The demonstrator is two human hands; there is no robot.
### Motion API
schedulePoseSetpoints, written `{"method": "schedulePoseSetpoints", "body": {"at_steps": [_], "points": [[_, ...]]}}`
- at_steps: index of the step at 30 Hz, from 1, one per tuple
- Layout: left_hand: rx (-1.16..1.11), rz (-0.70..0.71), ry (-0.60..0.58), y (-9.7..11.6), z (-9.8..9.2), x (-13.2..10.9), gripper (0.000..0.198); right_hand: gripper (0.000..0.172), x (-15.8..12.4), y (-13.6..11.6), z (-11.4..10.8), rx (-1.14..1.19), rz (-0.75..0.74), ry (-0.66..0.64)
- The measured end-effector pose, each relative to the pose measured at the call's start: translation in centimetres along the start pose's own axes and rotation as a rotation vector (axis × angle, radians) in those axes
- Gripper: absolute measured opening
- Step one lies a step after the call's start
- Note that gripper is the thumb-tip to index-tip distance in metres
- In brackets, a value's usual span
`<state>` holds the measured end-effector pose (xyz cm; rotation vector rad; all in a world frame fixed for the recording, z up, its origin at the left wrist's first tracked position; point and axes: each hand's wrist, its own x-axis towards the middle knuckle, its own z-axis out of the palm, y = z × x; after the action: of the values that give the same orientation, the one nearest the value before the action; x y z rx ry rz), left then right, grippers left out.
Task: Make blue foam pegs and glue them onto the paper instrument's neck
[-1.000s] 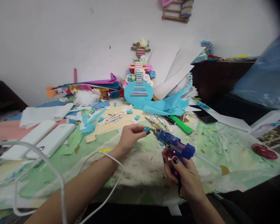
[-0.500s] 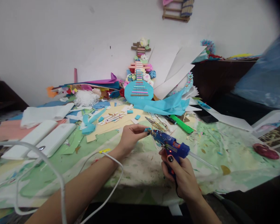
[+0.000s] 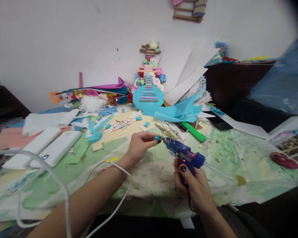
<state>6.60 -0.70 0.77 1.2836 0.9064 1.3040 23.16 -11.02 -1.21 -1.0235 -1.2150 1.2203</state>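
Observation:
My left hand (image 3: pixel 140 145) pinches a small blue paper piece (image 3: pixel 157 137) between thumb and fingertips above the table. In my right hand (image 3: pixel 195 185) is a blue hot glue gun (image 3: pixel 185 152), its red light lit and a clear glue stick (image 3: pixel 218 171) poking out of its back. The gun's nozzle points left, close to the blue piece; whether they touch I cannot tell. Just behind the nozzle lie gold-handled scissors (image 3: pixel 170 132). A blue paper guitar-shaped craft (image 3: pixel 148 96) with rows of coloured sticks leans upright against the wall.
White cables (image 3: pixel 66 195) loop across the left foreground, over my left forearm. Two white power banks (image 3: pixel 56 148) lie at left. Small rolled paper sticks (image 3: pixel 119 125), a green cutter knife (image 3: pixel 193 131), blue crepe paper (image 3: pixel 176 112) and a phone (image 3: pixel 220 122) are further back.
My right hand has drawn the glue gun slightly right and down, away from my left fingertips. My left hand stays almost still with the blue paper piece.

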Motion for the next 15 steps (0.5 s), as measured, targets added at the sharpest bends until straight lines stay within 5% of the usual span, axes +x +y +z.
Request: {"method": "schedulePoseSetpoints", "body": {"at_steps": [15], "points": [[-0.014,-0.021,0.005,-0.06,0.00,0.02,0.023,0.036,-0.63,-0.26,0.23,-0.004,-0.005,0.060]]}}
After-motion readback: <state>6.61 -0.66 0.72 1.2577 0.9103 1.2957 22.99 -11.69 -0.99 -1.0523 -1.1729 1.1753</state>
